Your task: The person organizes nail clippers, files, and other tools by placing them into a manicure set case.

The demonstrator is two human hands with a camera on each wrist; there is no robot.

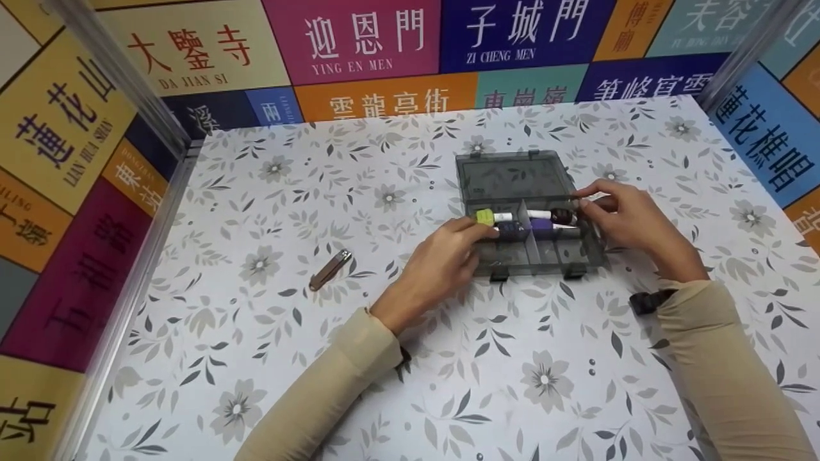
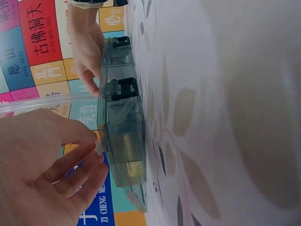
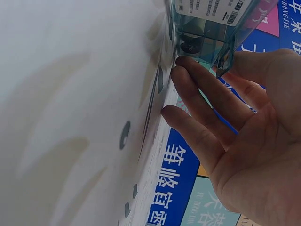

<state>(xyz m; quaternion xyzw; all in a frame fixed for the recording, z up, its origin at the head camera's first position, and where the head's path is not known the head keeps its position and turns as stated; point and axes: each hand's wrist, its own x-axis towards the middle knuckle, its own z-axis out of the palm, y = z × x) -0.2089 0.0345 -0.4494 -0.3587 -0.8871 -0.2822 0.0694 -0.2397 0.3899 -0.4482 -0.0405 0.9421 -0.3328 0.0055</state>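
Note:
A smoky see-through organizer box (image 1: 541, 266) stands on the table, its lid (image 1: 512, 179) folded back. Two nail polish bottles lie in its left half: a yellow-green one (image 1: 483, 218) with a white cap and a dark one (image 1: 510, 229). On the right are a dark bottle (image 1: 562, 216) and a purple one (image 1: 541, 224). My left hand (image 1: 442, 253) grips the left wall, index finger over the rim beside the dark bottle. At the back right corner my right hand (image 1: 624, 218) holds the wall between thumb and fingers; its lower fingertips (image 3: 181, 75) rest low against the outside.
Left of the box, a nail clipper (image 1: 330, 269) lies on the floral-patterned tabletop (image 1: 384, 160). Panels with printed characters (image 1: 365, 38) border the back and both sides. Black latches (image 2: 124, 88) project from the box's front wall. A label (image 3: 211, 9) shows in the right wrist view.

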